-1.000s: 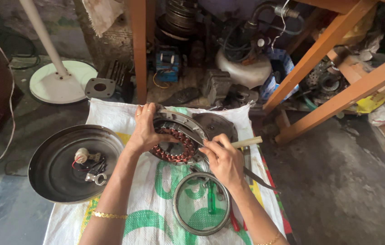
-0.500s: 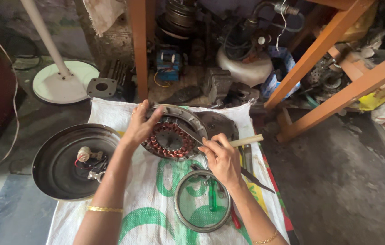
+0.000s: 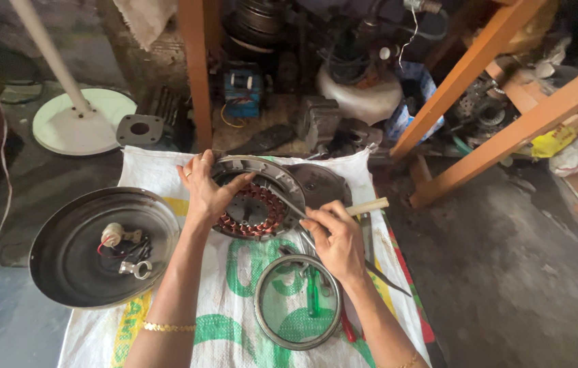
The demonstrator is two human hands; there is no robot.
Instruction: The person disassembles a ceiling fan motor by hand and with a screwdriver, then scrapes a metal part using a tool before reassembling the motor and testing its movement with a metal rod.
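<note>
A round fan motor [image 3: 256, 199] with copper windings in a grey metal housing lies on a white woven sack [image 3: 234, 272]. My left hand [image 3: 206, 191] grips the housing's left rim, fingers over the windings. My right hand [image 3: 333, 235] holds a thin tool with a pale wooden handle [image 3: 368, 206]; its metal tip reaches onto the windings. A metal ring [image 3: 297, 301] lies in front of my right hand, with a green-handled screwdriver [image 3: 312, 300] inside it.
A dark round fan cover [image 3: 101, 247] with a small capacitor and wires sits at the left. A white fan base and pole [image 3: 81, 123] stand at the back left. Orange wooden legs [image 3: 500, 136] and motor parts crowd the back. Loose tools lie along the sack's right edge.
The view has shifted slightly. My left hand stays on the motor rim, and my right hand keeps the tool's tip on the windings with small moves.
</note>
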